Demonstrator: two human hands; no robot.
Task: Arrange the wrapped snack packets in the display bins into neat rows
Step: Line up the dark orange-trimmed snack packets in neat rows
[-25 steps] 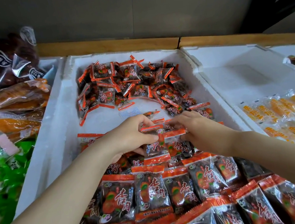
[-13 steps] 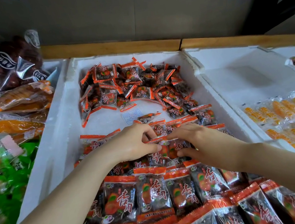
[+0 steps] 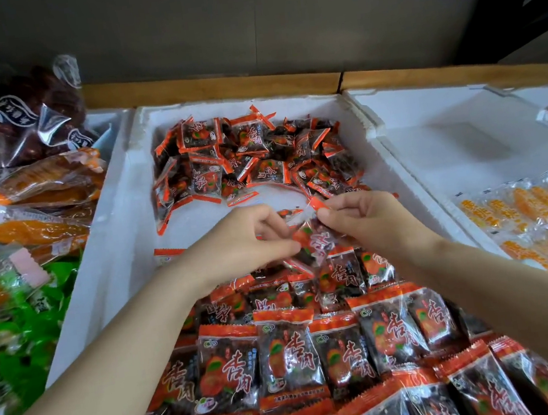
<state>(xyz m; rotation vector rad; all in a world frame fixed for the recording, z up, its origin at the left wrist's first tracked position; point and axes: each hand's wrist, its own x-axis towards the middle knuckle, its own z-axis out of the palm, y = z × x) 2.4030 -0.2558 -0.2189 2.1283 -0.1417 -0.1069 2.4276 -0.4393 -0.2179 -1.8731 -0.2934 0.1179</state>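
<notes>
Right now both hands meet over the middle of the white foam bin (image 3: 119, 226), sharing one orange-and-black snack packet (image 3: 315, 242). The left hand (image 3: 235, 243) has its fingers curled in and its thumb tip pressed to the packet's left edge, a narrow grip. The right hand (image 3: 370, 219) pinches the packet's right side and orange sealed end between thumb and bent forefinger, with the other fingers folded. The packet is tilted, held over the ones below. Toward the bin's near edge, matching packets lie in overlapping rows (image 3: 284, 361), labels up. At the far edge a loose heap (image 3: 253, 161) of them sits jumbled, with bare foam between heap and hands. A neighbouring bin (image 3: 430, 140) to the right holds yellow packets (image 3: 542, 209).
</notes>
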